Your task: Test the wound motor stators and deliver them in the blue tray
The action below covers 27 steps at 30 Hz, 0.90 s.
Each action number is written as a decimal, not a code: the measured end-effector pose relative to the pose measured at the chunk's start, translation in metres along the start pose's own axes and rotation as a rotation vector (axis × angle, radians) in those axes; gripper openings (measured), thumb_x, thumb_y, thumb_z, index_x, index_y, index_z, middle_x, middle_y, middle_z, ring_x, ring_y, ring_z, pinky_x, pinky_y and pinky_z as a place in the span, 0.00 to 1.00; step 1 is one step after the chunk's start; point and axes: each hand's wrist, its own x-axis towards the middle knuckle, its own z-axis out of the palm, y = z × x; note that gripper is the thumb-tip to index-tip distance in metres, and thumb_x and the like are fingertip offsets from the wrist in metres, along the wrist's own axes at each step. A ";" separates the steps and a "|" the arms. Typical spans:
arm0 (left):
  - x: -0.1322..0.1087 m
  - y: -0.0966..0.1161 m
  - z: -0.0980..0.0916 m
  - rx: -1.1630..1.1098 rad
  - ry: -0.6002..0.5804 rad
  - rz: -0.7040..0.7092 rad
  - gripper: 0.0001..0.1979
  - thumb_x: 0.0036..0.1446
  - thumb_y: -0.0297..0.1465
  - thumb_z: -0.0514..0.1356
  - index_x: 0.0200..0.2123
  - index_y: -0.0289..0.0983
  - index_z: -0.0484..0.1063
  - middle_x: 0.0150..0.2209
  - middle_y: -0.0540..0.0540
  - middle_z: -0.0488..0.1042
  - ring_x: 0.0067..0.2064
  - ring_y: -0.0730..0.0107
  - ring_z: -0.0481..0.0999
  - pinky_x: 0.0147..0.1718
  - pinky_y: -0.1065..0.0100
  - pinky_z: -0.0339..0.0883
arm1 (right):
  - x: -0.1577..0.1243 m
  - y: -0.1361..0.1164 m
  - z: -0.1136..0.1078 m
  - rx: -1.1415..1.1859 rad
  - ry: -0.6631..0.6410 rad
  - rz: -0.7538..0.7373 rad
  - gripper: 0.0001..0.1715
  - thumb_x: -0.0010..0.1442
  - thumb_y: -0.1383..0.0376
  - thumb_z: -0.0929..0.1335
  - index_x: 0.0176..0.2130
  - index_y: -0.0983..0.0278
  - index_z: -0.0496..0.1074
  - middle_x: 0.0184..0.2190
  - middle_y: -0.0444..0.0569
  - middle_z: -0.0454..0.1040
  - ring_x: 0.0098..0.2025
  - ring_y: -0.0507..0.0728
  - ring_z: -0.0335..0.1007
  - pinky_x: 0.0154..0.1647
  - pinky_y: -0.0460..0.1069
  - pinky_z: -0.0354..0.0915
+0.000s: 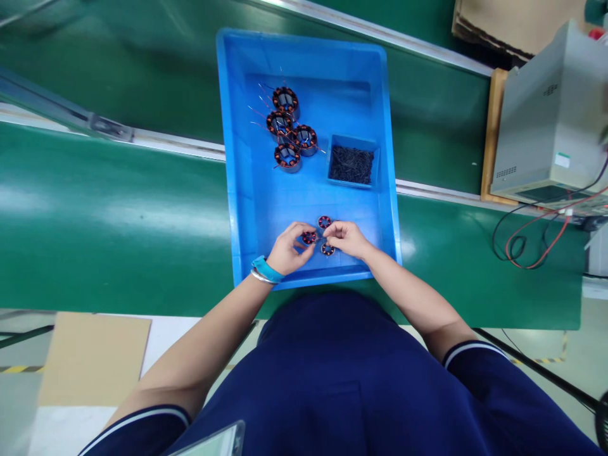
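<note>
My left hand (291, 249) is closed around a small copper-wound motor stator (309, 237) near the front of a blue plastic tray (308, 277). Beside it my right hand (348, 239) pinches at the stator's right side; what lies between its fingertips is too small to make out. Two more small stators lie close by: one just beyond the fingers (325, 221), the other just below the right fingertips (327, 249). Farther back in the tray stand several larger stators (287, 157) with loose wire ends sticking out. A small blue box (351, 183) at the right holds many short black pieces (351, 164).
The tray rests on a green workbench (118, 240) across a metal rail (441, 192). To the right is a grey instrument (536, 126) on a wooden support (494, 133), with red and black cables (515, 250) hanging over the bench. Cardboard (503, 25) lies at the back right.
</note>
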 end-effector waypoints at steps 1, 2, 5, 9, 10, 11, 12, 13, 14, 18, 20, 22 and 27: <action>0.000 0.000 0.000 0.000 0.001 -0.002 0.17 0.51 0.28 0.61 0.47 0.35 0.69 0.44 0.41 0.69 0.41 0.65 0.73 0.27 0.71 0.74 | 0.000 0.000 0.000 -0.003 -0.003 -0.004 0.09 0.40 0.69 0.68 0.28 0.66 0.70 0.21 0.38 0.70 0.23 0.46 0.66 0.28 0.43 0.62; 0.000 0.000 0.000 0.002 0.002 -0.002 0.17 0.51 0.28 0.61 0.47 0.35 0.69 0.44 0.41 0.69 0.41 0.65 0.73 0.27 0.71 0.74 | 0.000 0.000 0.000 -0.006 -0.003 -0.007 0.09 0.40 0.69 0.69 0.28 0.66 0.70 0.21 0.39 0.70 0.23 0.46 0.65 0.28 0.43 0.62; 0.000 0.000 0.000 0.006 0.009 0.004 0.17 0.51 0.28 0.61 0.47 0.35 0.69 0.44 0.41 0.69 0.41 0.65 0.73 0.27 0.71 0.74 | 0.000 0.001 0.000 -0.012 -0.002 -0.007 0.09 0.40 0.69 0.69 0.28 0.66 0.70 0.21 0.39 0.70 0.23 0.46 0.65 0.27 0.43 0.62; 0.000 0.001 0.000 0.006 0.016 0.006 0.17 0.51 0.28 0.61 0.46 0.35 0.69 0.44 0.41 0.69 0.41 0.66 0.73 0.27 0.72 0.75 | 0.001 0.003 0.000 -0.008 0.002 -0.003 0.10 0.41 0.69 0.69 0.29 0.67 0.70 0.22 0.39 0.71 0.24 0.46 0.66 0.28 0.42 0.63; 0.000 0.001 0.000 0.007 0.016 0.004 0.17 0.51 0.28 0.61 0.47 0.35 0.69 0.44 0.41 0.69 0.41 0.66 0.73 0.27 0.72 0.75 | 0.001 0.003 0.000 -0.006 0.004 -0.001 0.09 0.41 0.70 0.69 0.29 0.67 0.70 0.23 0.40 0.71 0.24 0.46 0.67 0.28 0.42 0.63; 0.000 0.002 0.000 0.007 0.014 0.004 0.17 0.51 0.28 0.61 0.47 0.35 0.69 0.44 0.41 0.69 0.41 0.66 0.73 0.27 0.72 0.75 | 0.001 0.003 0.000 -0.003 0.005 0.000 0.09 0.41 0.70 0.69 0.29 0.67 0.70 0.23 0.40 0.71 0.24 0.46 0.67 0.28 0.43 0.63; 0.000 0.002 0.000 0.008 0.011 0.004 0.17 0.51 0.28 0.61 0.47 0.35 0.69 0.44 0.41 0.69 0.41 0.66 0.73 0.28 0.72 0.75 | 0.001 0.004 0.000 0.001 0.005 0.002 0.09 0.42 0.70 0.69 0.29 0.67 0.70 0.23 0.40 0.71 0.24 0.46 0.67 0.29 0.43 0.63; -0.001 0.002 0.000 0.009 0.009 0.003 0.17 0.51 0.28 0.61 0.47 0.35 0.69 0.44 0.41 0.69 0.41 0.66 0.73 0.28 0.72 0.75 | 0.001 0.004 0.000 0.006 0.005 0.003 0.09 0.42 0.70 0.69 0.29 0.67 0.70 0.23 0.40 0.71 0.25 0.46 0.68 0.29 0.43 0.64; -0.001 0.002 0.000 0.010 0.008 0.004 0.17 0.51 0.28 0.61 0.47 0.35 0.69 0.44 0.41 0.69 0.41 0.66 0.73 0.28 0.72 0.75 | 0.001 0.004 0.000 0.011 0.003 0.004 0.08 0.43 0.70 0.69 0.30 0.67 0.70 0.23 0.40 0.71 0.25 0.47 0.68 0.29 0.43 0.64; -0.001 0.001 -0.001 0.018 0.014 -0.006 0.17 0.51 0.28 0.61 0.47 0.35 0.69 0.43 0.41 0.69 0.40 0.66 0.73 0.27 0.71 0.75 | 0.001 0.006 0.000 0.026 0.005 0.008 0.08 0.45 0.69 0.70 0.30 0.66 0.70 0.23 0.41 0.72 0.25 0.47 0.70 0.30 0.44 0.66; 0.000 0.001 0.000 0.021 0.016 -0.010 0.17 0.51 0.28 0.61 0.46 0.35 0.69 0.43 0.41 0.69 0.40 0.66 0.73 0.27 0.71 0.75 | 0.001 0.006 -0.001 0.032 0.011 0.006 0.08 0.45 0.68 0.70 0.31 0.66 0.70 0.24 0.41 0.72 0.26 0.47 0.70 0.31 0.43 0.66; 0.000 0.001 0.000 0.022 0.017 -0.010 0.17 0.51 0.29 0.61 0.46 0.35 0.69 0.43 0.41 0.69 0.39 0.66 0.73 0.27 0.71 0.75 | 0.001 0.007 -0.001 0.039 0.016 -0.002 0.09 0.45 0.68 0.71 0.31 0.66 0.70 0.24 0.41 0.72 0.26 0.47 0.70 0.31 0.43 0.66; -0.001 0.003 0.000 0.028 0.012 -0.003 0.16 0.52 0.30 0.61 0.46 0.35 0.69 0.42 0.42 0.69 0.39 0.66 0.73 0.27 0.71 0.74 | 0.001 0.008 -0.001 0.035 0.013 -0.035 0.10 0.44 0.66 0.71 0.31 0.66 0.70 0.25 0.42 0.72 0.27 0.48 0.71 0.31 0.44 0.66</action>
